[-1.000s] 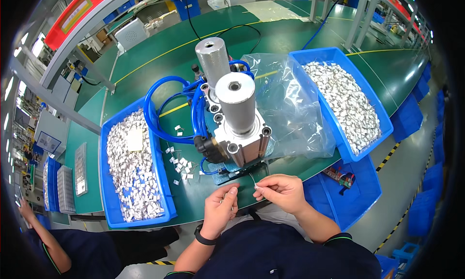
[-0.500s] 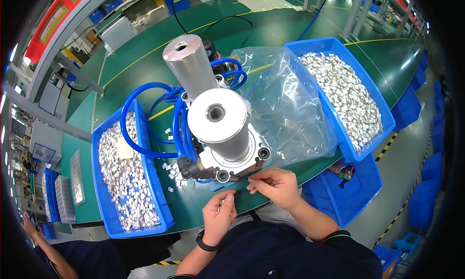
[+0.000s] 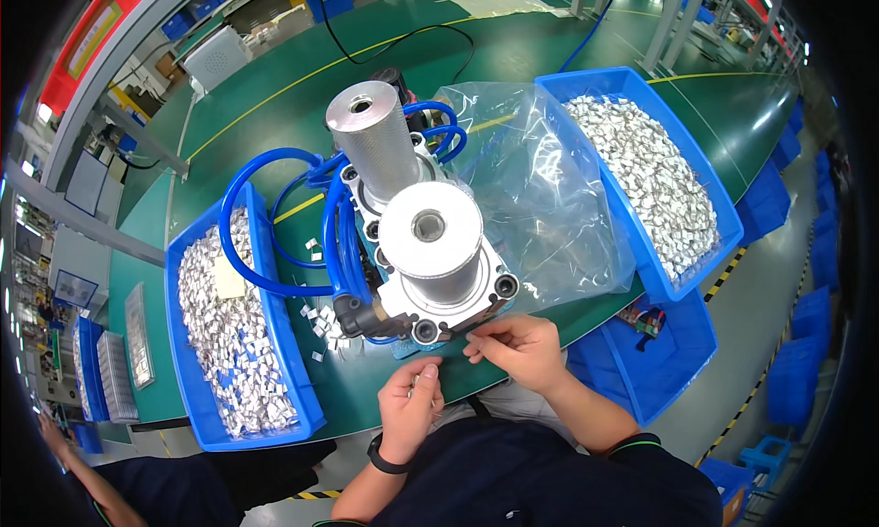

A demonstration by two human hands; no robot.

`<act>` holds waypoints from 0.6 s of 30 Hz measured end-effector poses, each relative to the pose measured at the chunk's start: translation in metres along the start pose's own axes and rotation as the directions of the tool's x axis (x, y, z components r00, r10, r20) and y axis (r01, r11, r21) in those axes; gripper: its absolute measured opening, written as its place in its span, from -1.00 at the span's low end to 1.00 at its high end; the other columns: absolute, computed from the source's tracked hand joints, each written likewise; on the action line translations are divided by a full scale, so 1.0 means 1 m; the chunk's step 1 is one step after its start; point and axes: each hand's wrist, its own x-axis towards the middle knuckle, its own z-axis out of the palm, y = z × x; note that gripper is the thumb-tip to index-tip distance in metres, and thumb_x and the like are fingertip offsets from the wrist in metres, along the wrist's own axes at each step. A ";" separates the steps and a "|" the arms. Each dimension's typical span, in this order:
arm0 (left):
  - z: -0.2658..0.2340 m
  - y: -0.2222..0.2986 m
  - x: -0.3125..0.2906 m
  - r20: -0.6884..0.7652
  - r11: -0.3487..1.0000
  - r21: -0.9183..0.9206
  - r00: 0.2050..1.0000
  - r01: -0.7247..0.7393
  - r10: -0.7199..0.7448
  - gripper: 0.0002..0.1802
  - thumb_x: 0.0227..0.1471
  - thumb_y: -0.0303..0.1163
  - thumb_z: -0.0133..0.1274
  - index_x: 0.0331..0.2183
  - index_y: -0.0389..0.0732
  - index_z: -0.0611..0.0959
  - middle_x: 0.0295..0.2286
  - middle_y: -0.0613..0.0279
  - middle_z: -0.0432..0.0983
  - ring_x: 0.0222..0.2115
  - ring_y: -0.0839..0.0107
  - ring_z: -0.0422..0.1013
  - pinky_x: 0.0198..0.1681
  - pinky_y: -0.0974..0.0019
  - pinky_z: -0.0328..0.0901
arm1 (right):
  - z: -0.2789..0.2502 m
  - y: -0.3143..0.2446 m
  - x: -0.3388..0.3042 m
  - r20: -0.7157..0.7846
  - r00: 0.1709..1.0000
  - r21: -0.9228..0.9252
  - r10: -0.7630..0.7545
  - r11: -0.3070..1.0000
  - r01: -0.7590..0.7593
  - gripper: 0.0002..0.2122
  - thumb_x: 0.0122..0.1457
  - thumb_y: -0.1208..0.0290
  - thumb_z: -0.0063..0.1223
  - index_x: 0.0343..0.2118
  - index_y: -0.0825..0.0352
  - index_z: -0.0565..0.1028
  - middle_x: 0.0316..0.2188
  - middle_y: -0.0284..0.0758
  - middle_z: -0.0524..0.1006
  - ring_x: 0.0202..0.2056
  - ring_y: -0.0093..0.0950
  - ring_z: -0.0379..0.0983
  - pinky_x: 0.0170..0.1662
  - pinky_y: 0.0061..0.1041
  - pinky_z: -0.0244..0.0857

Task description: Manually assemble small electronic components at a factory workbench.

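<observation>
Left fingers curled; right fingers pinched near machine

Centre: silver metal cylinder with fine knurled texture at rear; smooth-topped silver metal cylinder, brighter, in front. Curving tubing, vivid blue plastic, to their left. Flat tabletop, deep green, with thin yellow stripe. Left and right: rectangular bright-blue plastic trays, speckled white with small squarish parts. Lower centre: navy cloth shirt, green sleeve trim. Right: black-and-yellow striped floor tape.
</observation>
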 end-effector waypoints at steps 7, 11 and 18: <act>-0.002 0.002 0.000 -0.007 0.999 -0.047 1.000 0.022 -0.023 -0.75 0.21 -0.35 -0.02 -0.19 -0.36 0.55 -0.67 0.32 0.33 -0.76 0.61 0.19 -0.72 0.52 0.03 | -0.008 0.008 -0.007 0.097 0.994 0.074 -0.055 0.996 0.047 -0.89 0.14 0.67 0.06 -0.26 0.52 0.53 -0.31 -0.20 0.57 -0.31 -0.47 0.59 -0.26 -0.57 0.48; -0.002 0.002 -0.001 0.016 1.000 -0.030 1.000 0.007 -0.006 -0.75 0.21 -0.38 0.00 -0.17 -0.36 0.56 -0.66 0.35 0.34 -0.73 0.64 0.22 -0.69 0.54 0.07 | -0.010 0.009 -0.017 0.133 0.986 0.150 -0.100 0.986 0.079 -0.89 0.14 0.69 0.05 -0.27 0.52 0.52 -0.27 -0.21 0.54 -0.28 -0.45 0.58 -0.25 -0.55 0.48; 0.022 0.016 -0.009 0.159 0.999 -0.016 0.987 -0.033 0.035 -0.75 0.19 -0.41 -0.01 -0.17 -0.39 0.54 -0.65 0.27 0.32 -0.78 0.61 0.13 -0.75 0.51 -0.03 | -0.025 -0.026 -0.040 0.137 0.961 0.061 -0.242 0.970 0.235 -0.89 0.10 0.69 0.08 -0.29 0.51 0.54 -0.32 -0.18 0.56 -0.34 -0.44 0.58 -0.27 -0.54 0.49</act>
